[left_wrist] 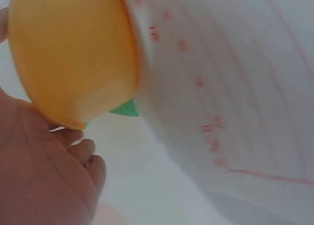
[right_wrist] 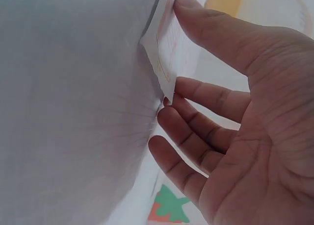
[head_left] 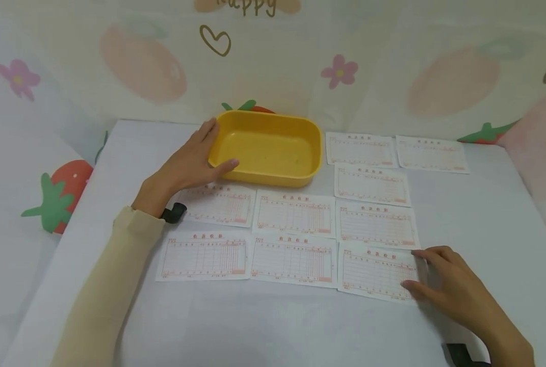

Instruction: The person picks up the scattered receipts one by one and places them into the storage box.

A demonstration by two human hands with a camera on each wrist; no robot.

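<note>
My left hand (head_left: 187,158) grips the left end of a yellow plastic tray (head_left: 270,175), its thumb over the front rim and its fingers along the left side. In the left wrist view, the fingers lie at the rim of the tray (left_wrist: 73,53). My right hand (head_left: 456,290) is at the right edge of the lower-right receipt slip (head_left: 375,272), thumb and forefinger apart on the paper. Seen from the right wrist, this slip (right_wrist: 167,53) has its edge raised slightly off the cloth, near the fingertips (right_wrist: 169,119).
More white receipt slips with red print lie flat in rows, such as one at the lower left (head_left: 204,257) and one at the far right (head_left: 432,154). A white cloth (head_left: 254,326) covers the table. Behind it hangs a patterned curtain (head_left: 273,66).
</note>
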